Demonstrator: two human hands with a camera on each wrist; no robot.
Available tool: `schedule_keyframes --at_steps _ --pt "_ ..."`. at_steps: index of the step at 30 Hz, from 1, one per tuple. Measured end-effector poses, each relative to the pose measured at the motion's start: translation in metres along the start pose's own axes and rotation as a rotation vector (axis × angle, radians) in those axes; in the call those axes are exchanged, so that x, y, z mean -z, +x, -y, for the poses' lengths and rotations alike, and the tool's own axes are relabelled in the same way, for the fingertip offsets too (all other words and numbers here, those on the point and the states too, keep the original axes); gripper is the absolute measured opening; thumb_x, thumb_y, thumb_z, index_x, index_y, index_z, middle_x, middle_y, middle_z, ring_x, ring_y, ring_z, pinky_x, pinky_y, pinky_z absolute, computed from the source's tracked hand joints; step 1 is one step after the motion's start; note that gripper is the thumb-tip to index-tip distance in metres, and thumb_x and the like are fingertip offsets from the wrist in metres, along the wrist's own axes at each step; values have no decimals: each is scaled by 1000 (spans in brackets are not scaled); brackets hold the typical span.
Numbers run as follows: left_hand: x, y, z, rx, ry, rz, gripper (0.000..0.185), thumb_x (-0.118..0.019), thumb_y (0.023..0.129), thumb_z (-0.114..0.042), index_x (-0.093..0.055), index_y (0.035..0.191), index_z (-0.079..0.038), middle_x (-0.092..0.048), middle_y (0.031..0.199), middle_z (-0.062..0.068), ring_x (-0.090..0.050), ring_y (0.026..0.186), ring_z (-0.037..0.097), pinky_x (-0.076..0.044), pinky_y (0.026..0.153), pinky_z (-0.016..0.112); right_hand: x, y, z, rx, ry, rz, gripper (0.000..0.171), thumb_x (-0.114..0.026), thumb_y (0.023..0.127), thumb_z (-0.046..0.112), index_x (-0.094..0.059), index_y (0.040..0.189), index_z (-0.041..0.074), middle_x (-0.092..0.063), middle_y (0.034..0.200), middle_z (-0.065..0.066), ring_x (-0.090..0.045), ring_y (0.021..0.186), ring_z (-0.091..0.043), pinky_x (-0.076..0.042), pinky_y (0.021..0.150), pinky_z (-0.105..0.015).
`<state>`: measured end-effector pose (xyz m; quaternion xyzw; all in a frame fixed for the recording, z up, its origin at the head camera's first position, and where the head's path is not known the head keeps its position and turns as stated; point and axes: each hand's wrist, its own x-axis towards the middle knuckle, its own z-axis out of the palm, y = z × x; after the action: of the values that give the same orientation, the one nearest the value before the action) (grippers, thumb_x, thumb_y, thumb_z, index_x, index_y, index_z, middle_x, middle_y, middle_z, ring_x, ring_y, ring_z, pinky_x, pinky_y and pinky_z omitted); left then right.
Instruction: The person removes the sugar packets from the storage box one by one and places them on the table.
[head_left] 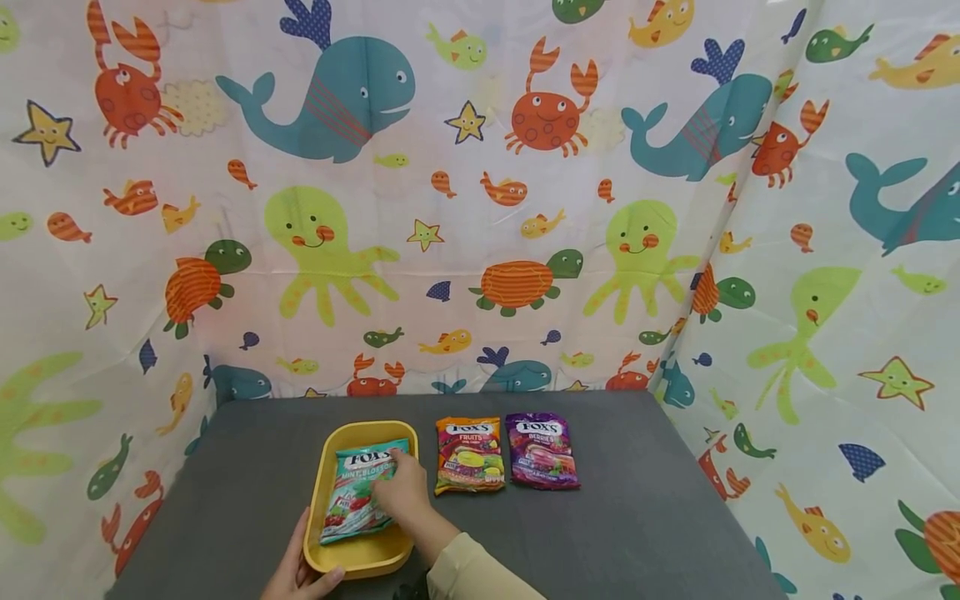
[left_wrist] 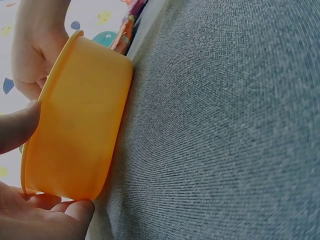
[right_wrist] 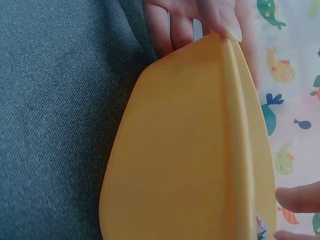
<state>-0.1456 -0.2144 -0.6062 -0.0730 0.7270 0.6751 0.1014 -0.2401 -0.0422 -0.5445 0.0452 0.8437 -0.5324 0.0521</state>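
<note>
A yellow plastic tub (head_left: 363,568) stands on the grey table at the lower middle of the head view. Inside lies a teal Fox's mint blossom candy bag (head_left: 356,492), tilted, with its top edge near the far rim. My left hand (head_left: 296,571) grips the tub's near left corner. In the left wrist view its thumb (left_wrist: 20,127) is on the rim and the other fingers are against the outer wall. My right hand (head_left: 405,492) reaches over the tub's right side, its fingers touching the bag's face. In the right wrist view those fingers (right_wrist: 302,199) stand apart; most of the bag is hidden there.
To the right of the tub lie an orange Fox's fruits candy bag (head_left: 470,456) and a purple Fox's berries candy bag (head_left: 542,452), side by side. A white curtain (head_left: 450,225) printed with sea animals borders the grey table (head_left: 645,525) at the back and sides.
</note>
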Motion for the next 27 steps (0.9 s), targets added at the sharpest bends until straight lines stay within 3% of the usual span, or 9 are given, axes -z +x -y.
schedule_keyframes --at_steps 6,17,23,27 --pt "0 0 1 -13 -24 9 114 -74 93 -18 18 160 -7 -11 161 38 -46 136 47 -57 94 34 -2 0 -1 -12 0 36 57 -82 81 5 -63 135 6 -64 126 -16 -62 95 -22 -61 79 -46" --pt "-2 -3 2 -35 -44 8 113 -74 93 -15 16 161 -10 -14 161 36 -44 137 48 -57 91 30 -3 -3 0 55 -103 68 55 -84 80 7 -66 131 9 -57 126 -12 -55 103 -22 -56 89 -46" --pt "-1 -2 1 -51 -24 2 112 -73 93 -14 15 161 -11 -11 162 35 -39 140 49 -55 92 28 -3 1 -4 45 -49 92 44 -78 88 11 -66 131 12 -62 124 -10 -59 93 -19 -60 75 -41" --pt "-1 -1 2 -54 -14 11 112 -73 93 -14 16 161 -9 -11 162 36 -39 140 50 -55 94 32 -2 3 -6 22 -10 110 43 -77 89 9 -65 130 11 -63 119 -13 -60 84 -19 -61 66 -40"
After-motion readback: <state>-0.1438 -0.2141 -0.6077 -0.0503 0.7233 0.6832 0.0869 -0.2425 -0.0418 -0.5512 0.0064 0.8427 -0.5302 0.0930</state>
